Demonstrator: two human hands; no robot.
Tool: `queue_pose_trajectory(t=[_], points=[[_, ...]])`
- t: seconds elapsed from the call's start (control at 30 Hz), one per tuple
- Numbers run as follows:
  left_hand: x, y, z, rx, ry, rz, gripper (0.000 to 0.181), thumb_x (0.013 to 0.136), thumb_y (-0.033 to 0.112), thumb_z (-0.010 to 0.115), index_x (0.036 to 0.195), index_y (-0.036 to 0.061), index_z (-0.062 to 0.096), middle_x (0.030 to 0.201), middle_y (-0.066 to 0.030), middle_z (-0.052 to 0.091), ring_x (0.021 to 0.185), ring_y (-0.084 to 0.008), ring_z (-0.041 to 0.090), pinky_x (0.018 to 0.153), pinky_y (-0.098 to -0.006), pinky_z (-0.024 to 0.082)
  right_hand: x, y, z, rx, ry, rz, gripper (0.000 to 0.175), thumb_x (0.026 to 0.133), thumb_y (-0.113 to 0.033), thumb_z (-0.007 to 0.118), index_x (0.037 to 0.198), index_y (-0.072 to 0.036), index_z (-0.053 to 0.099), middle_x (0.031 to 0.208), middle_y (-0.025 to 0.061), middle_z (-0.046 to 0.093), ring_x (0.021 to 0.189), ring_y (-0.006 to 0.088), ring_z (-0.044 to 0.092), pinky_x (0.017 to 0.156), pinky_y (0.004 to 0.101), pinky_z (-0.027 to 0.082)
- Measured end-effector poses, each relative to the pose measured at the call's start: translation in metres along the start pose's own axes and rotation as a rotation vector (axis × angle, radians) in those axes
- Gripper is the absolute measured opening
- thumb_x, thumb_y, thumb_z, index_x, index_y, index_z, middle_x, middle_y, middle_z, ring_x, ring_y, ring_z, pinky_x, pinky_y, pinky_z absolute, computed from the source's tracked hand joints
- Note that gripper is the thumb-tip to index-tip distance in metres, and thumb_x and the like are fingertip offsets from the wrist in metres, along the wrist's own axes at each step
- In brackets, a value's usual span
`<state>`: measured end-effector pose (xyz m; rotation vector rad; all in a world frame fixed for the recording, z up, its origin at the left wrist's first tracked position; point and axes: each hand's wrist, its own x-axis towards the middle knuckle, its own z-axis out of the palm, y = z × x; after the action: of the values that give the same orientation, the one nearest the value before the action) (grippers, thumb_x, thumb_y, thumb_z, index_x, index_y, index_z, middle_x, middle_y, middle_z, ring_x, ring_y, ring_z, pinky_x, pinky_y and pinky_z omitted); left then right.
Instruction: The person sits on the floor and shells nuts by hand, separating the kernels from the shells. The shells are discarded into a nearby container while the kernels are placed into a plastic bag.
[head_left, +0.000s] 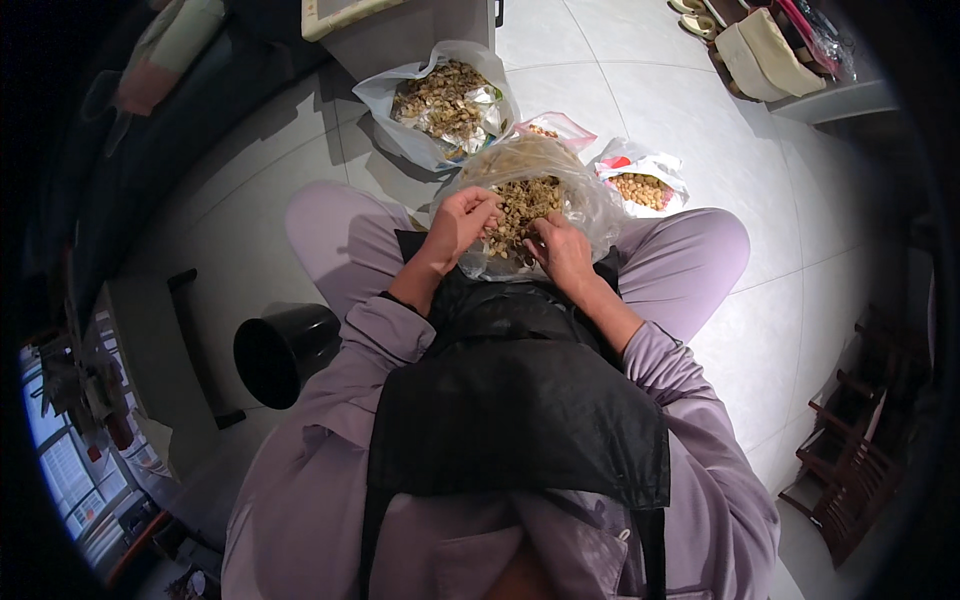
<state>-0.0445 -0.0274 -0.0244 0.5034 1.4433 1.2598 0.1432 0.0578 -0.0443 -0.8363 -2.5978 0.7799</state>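
Observation:
A clear plastic bag (595, 196) full of small brown dried pieces (525, 202), which look like peanuts or their shells, lies between my knees. My left hand (466, 219) is over the left side of its opening, fingers bent together; whether they pinch a piece is too small to tell. At the right of the heap, my right hand (559, 244) has its fingertips down among the pieces, and what they touch is partly hidden. Beyond stands a white plastic bag (379, 97) with brown shells and debris. To the right, a smaller bag (670, 166) holds pale shelled kernels (641, 190).
A pink-edged bag (574, 131) with a few reddish kernels lies behind the clear bag. A black bin (289, 352) is by my left thigh. A grey box (420, 34) stands ahead, a shoe shelf (840, 101) at the upper right, wooden chairs (847, 457) at the lower right.

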Motion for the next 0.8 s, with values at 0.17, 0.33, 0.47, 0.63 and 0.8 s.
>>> queue_pose_trajectory(t=[0.17, 0.33, 0.47, 0.63, 0.8], points=[[0.006, -0.014, 0.013, 0.219, -0.034, 0.221, 0.019, 0.091, 0.015, 0.056, 0.104, 0.0022, 0.062, 0.082, 0.0000, 0.064, 0.067, -0.0054, 0.054, 0.059, -0.0204, 0.044, 0.007, 0.004, 0.005, 0.058, 0.036, 0.028, 0.013, 0.077, -0.009, 0.065, 0.087, -0.004, 0.058, 0.082, 0.0163, 0.054, 0.073, 0.0370, 0.057, 0.062, 0.0439, 0.045], [0.011, -0.019, 0.023, 0.331, -0.003, 0.262, 0.016, 0.089, 0.012, 0.058, 0.100, 0.0021, 0.063, 0.080, -0.0033, 0.066, 0.067, -0.0064, 0.057, 0.057, -0.0226, 0.045, 0.018, -0.002, -0.008, 0.340, 0.111, 0.114, 0.012, 0.080, -0.004, 0.060, 0.092, -0.002, 0.058, 0.083, 0.0181, 0.057, 0.074, 0.0365, 0.056, 0.065, 0.0408, 0.045], [0.010, -0.011, 0.025, 0.182, -0.122, 0.060, 0.016, 0.091, 0.016, 0.057, 0.099, 0.0038, 0.063, 0.081, 0.0016, 0.063, 0.062, -0.0032, 0.050, 0.053, -0.0182, 0.040, 0.022, -0.010, -0.018, 0.442, 0.145, 0.085, 0.016, 0.079, -0.004, 0.063, 0.095, -0.002, 0.062, 0.082, 0.0163, 0.060, 0.075, 0.0316, 0.059, 0.066, 0.0355, 0.047], [0.007, -0.006, 0.024, -0.003, -0.148, -0.121, 0.013, 0.091, 0.019, 0.058, 0.094, 0.0076, 0.064, 0.080, 0.0038, 0.062, 0.061, -0.0012, 0.046, 0.055, -0.0160, 0.038, 0.024, -0.012, -0.009, 0.858, 0.191, 0.292, 0.010, 0.082, -0.003, 0.064, 0.090, 0.002, 0.064, 0.077, 0.0048, 0.062, 0.068, 0.0120, 0.057, 0.063, 0.0263, 0.046], [0.011, -0.012, 0.025, 0.207, -0.148, 0.206, 0.013, 0.089, 0.017, 0.060, 0.090, 0.0034, 0.061, 0.078, 0.0016, 0.060, 0.061, -0.0050, 0.048, 0.055, -0.0198, 0.039, 0.025, 0.005, -0.008, 0.961, 0.031, 0.399, 0.006, 0.083, -0.004, 0.064, 0.086, 0.001, 0.065, 0.071, -0.0031, 0.058, 0.064, 0.0038, 0.049, 0.058, 0.0206, 0.042]])
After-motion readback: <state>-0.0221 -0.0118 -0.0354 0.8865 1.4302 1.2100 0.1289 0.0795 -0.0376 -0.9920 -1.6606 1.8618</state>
